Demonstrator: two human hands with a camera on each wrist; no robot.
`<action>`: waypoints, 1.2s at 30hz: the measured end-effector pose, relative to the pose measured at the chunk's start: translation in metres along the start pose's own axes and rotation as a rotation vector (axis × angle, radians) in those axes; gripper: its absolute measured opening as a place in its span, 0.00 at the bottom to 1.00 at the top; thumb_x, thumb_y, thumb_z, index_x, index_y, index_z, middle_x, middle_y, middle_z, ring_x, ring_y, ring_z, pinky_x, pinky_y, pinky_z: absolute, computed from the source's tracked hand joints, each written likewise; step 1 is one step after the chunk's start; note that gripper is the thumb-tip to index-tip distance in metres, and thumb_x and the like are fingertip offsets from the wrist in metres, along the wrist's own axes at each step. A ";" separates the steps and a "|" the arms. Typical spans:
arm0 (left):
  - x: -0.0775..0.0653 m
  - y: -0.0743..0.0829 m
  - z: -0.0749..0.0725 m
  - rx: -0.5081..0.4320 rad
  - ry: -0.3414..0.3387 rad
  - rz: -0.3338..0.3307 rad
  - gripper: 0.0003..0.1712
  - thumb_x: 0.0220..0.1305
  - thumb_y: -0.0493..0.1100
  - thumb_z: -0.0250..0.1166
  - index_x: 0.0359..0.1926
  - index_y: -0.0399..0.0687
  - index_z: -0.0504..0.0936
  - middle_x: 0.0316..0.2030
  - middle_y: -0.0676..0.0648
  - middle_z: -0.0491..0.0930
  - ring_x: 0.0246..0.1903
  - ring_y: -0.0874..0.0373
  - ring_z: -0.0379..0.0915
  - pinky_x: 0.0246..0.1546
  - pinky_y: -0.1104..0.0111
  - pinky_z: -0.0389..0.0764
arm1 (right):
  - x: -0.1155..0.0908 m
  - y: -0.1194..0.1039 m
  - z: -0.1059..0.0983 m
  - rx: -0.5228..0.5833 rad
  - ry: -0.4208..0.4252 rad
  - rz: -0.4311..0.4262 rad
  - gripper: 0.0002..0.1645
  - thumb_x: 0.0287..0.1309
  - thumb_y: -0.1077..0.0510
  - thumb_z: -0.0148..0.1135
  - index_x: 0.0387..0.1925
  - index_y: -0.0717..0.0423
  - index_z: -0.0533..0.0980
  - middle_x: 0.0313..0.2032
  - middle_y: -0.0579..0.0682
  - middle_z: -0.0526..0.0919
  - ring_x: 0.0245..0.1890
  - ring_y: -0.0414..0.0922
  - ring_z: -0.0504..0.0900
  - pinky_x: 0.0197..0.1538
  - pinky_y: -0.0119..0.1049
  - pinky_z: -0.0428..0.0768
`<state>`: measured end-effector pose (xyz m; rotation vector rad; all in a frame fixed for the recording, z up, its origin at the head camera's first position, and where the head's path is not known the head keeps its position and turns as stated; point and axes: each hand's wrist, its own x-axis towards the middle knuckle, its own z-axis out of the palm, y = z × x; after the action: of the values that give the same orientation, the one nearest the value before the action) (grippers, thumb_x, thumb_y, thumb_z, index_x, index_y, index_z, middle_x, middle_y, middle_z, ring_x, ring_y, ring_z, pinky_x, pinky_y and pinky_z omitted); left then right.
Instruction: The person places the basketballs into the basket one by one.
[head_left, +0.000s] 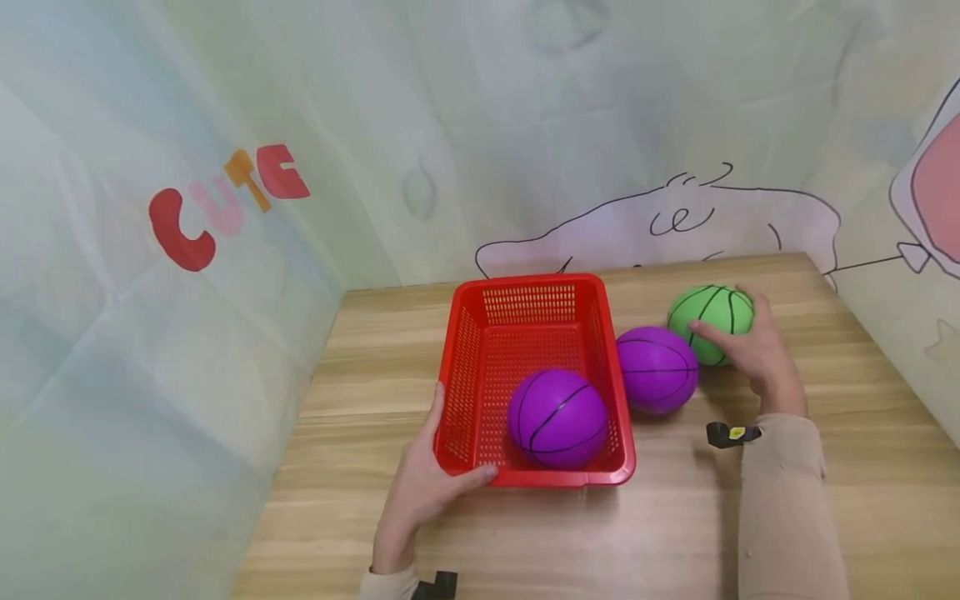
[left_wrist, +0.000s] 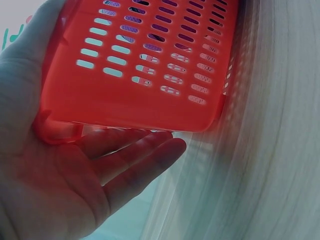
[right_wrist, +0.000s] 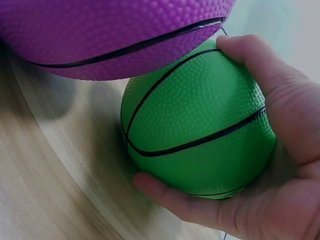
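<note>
your right hand (head_left: 763, 358) is grasping the green ball (head_left: 709, 310) (a broad, even spread should best be suiting its curve) while your left hand (head_left: 422, 479) is gripping the red basket (head_left: 525, 477).

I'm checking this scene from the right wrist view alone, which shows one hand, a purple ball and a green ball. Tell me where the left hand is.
Observer: The left hand is at the near left corner of a red basket, touching it.
Operator: Say what's inside.
Observer: One inner purple ball, toward the near right corner.
Operator: Place the basket relative to what I see.
Observer: It stands left of your purple ball, which lies between it and the green ball.
</note>
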<state>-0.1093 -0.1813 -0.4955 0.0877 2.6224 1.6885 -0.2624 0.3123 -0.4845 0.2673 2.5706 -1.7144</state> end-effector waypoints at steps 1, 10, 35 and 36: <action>-0.001 -0.001 0.000 -0.005 0.003 -0.001 0.81 0.52 0.51 0.91 0.92 0.73 0.42 0.83 0.47 0.68 0.70 0.45 0.77 0.65 0.52 0.86 | 0.000 0.001 0.001 0.005 0.002 0.002 0.72 0.71 0.38 0.76 0.92 0.42 0.33 0.85 0.77 0.44 0.80 0.81 0.56 0.74 0.81 0.66; -0.003 0.000 0.001 -0.018 0.006 0.011 0.82 0.51 0.50 0.92 0.92 0.72 0.42 0.83 0.46 0.68 0.70 0.44 0.78 0.67 0.49 0.84 | -0.004 0.007 0.004 0.057 0.029 -0.009 0.71 0.71 0.39 0.76 0.92 0.43 0.35 0.86 0.74 0.44 0.81 0.79 0.55 0.76 0.80 0.64; -0.005 0.007 0.002 0.021 0.017 -0.022 0.83 0.48 0.55 0.92 0.92 0.71 0.42 0.80 0.47 0.71 0.67 0.48 0.78 0.67 0.50 0.84 | -0.016 0.009 0.019 0.271 0.305 0.063 0.68 0.64 0.51 0.83 0.89 0.22 0.47 0.89 0.53 0.50 0.85 0.55 0.59 0.85 0.55 0.63; -0.005 0.007 0.002 0.020 0.020 -0.022 0.83 0.48 0.55 0.92 0.92 0.71 0.42 0.80 0.47 0.71 0.67 0.48 0.78 0.66 0.50 0.84 | -0.015 0.007 0.019 0.286 0.315 0.061 0.68 0.63 0.52 0.84 0.89 0.22 0.48 0.88 0.52 0.51 0.84 0.54 0.59 0.85 0.55 0.64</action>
<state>-0.1036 -0.1769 -0.4897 0.0420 2.6449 1.6648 -0.2472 0.2958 -0.4957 0.6688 2.4675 -2.1691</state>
